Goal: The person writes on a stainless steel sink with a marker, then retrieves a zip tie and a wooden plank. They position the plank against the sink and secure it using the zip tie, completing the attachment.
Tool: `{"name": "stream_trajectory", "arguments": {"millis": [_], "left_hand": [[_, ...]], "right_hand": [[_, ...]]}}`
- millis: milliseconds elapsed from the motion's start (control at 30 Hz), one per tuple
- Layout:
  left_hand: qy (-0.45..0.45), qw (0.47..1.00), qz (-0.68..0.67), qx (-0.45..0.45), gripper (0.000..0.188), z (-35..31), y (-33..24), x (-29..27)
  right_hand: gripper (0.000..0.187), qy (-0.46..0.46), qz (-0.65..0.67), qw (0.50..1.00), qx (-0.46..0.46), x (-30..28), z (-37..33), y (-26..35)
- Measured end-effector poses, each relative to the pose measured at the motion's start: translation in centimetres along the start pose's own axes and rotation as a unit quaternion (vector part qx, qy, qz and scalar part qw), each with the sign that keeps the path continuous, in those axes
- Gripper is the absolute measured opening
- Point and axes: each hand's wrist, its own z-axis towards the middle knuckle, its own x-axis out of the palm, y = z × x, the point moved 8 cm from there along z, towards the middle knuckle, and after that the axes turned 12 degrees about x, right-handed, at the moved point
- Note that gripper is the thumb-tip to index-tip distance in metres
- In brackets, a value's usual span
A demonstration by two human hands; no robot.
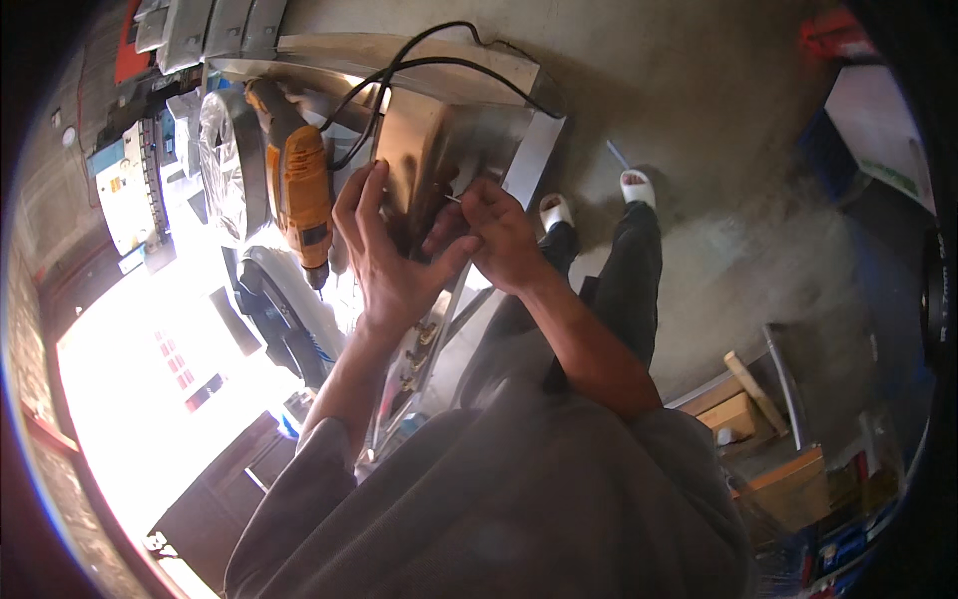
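In front of me is a shiny box-like sheet-metal piece (407, 125). My left hand (389, 265) rests against its near side, fingers stretched out and thumb pointing toward the other hand; nothing shows in its grasp. Close by on the right, my right hand (504, 238) is closed in a pinch. A thin, pale, pin-like piece (452, 198) pokes out from its fingertips toward the metal; its exact kind is too small to make out. Left of the metal piece lies an orange power drill (301, 185), its chuck pointing toward me.
A black cable (439, 60) loops over the metal piece. Beside the drill is a plastic-wrapped round thing (228, 160), with a dark tool-like object (274, 309) nearer me. Wooden boxes (733, 419) stand on the floor at lower right. Strong light glares at left.
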Motion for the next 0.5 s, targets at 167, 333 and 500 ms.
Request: {"name": "stream_trajectory", "arguments": {"millis": [167,333,500], "left_hand": [[0.021,1.0,-0.01,-0.006,0.083,-0.4,1.2,0.3],[0.041,0.998,0.0,-0.051,0.114,-0.2,1.8,0.8],[0.086,0.99,0.034,-0.105,0.129,0.1,1.6,1.2]], "right_hand": [[0.016,-0.061,-0.102,0.991,-0.064,-0.2,-0.1,0.0],[0.008,-0.059,-0.115,0.988,-0.083,0.1,0.0,0.1],[0.007,-0.106,-0.154,0.976,-0.113,0.0,-0.3,0.1]]}}
